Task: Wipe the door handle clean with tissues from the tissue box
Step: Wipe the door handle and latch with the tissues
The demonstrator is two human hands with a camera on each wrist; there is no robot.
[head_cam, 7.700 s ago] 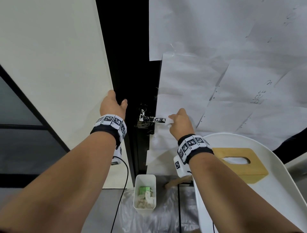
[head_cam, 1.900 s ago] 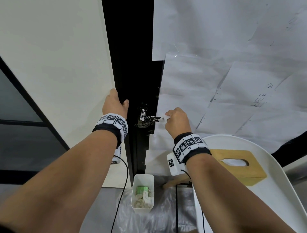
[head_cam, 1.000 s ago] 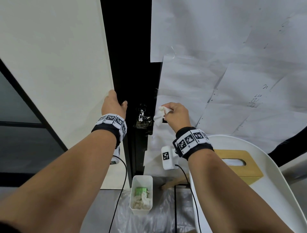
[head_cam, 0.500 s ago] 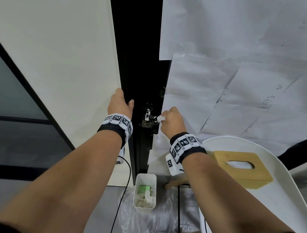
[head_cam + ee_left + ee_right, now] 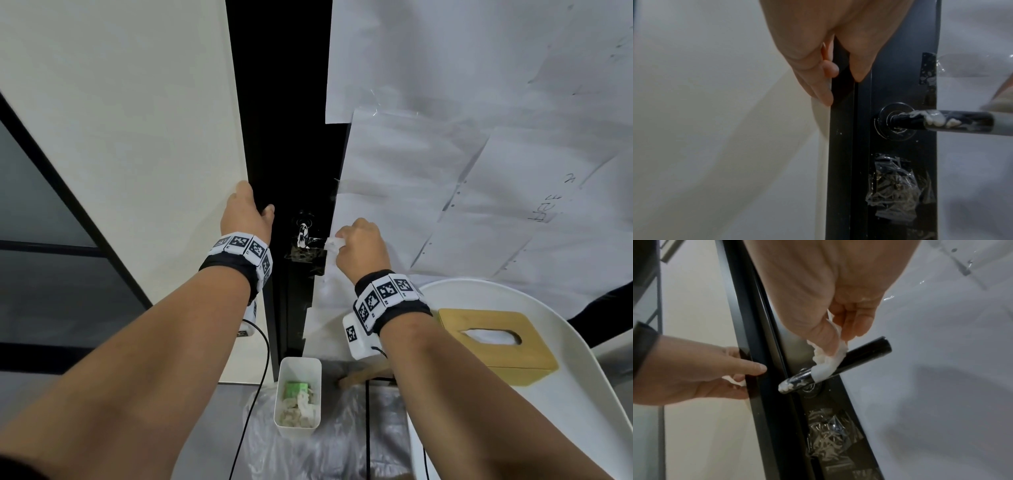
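Note:
A black lever door handle point(image 5: 865, 352) sticks out from the dark door frame, its inner end smeared with white paste point(image 5: 937, 119). My right hand point(image 5: 359, 246) pinches a crumpled white tissue point(image 5: 828, 363) and presses it onto the handle near the smeared part. The outer end of the handle looks clean. My left hand point(image 5: 245, 216) grips the black door edge point(image 5: 840, 146), thumb on the front, fingers curled behind. The wooden tissue box point(image 5: 496, 342) sits on a white table at the lower right, a tissue showing in its slot.
White paper sheets point(image 5: 479, 171) are taped over the door. A white bin point(image 5: 298, 394) with used tissues stands on plastic sheeting on the floor below the handle. The white round table point(image 5: 582, 377) is at my right. Clear tape covers the lock point(image 5: 896, 191).
My right hand lifted the tissue off the handle a second ago, then set it back down on the handle. The left hand has stayed on the door edge.

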